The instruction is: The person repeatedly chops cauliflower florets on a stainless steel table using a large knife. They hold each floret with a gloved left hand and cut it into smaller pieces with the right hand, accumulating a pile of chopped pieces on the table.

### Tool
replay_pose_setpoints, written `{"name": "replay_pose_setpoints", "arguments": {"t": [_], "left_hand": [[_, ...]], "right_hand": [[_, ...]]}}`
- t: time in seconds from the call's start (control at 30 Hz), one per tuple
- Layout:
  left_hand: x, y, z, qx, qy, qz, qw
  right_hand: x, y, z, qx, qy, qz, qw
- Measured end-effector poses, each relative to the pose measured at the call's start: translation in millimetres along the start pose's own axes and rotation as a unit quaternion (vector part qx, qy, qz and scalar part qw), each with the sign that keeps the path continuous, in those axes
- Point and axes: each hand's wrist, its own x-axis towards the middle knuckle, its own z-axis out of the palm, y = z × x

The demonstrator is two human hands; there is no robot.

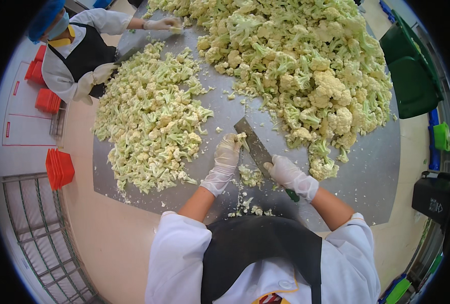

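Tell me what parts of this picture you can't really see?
- Head view: the cleaver handle is hidden inside the right hand.
- The cauliflower piece held by the left hand is mostly covered by glove fingers.
- The big cauliflower pile is cut off by the top edge.
- The co-worker's knife is too small to make out.

This is a big food-prep kitchen — the kind where lots of food gets cut at once. A wide metal table [366,177] lies under the hands. Huge piles of cauliflower [306,66] sit past the hands, with cut bits [149,121] heaped to their left. Both workers wear white coats, dark aprons and thin gloves — the co-worker [78,55] far left has a blue hair cover. Red crates [59,168] stand left, green bins [412,71] right.
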Motion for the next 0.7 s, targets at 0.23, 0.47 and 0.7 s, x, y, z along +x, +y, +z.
{"name": "replay_pose_setpoints", "arguments": {"t": [0.23, 0.47, 0.7], "left_hand": [[-8.9, 5.9, 15.7, 0.119, 0.064, 0.19, 0.972], [37.5, -21.6, -12.3, 0.433, 0.047, 0.202, 0.877], [100.1, 21.8, -9.9, 0.223, -0.004, 0.222, 0.949]], "right_hand": [[-10.2, 13.6, 10.0, -0.06, 0.155, -0.027, 0.986], [-46.6, 58.8, -19.8, -0.059, 0.299, -0.023, 0.952], [-46.3, 65.5, -4.9, 0.08, 0.341, -0.053, 0.935]]}}
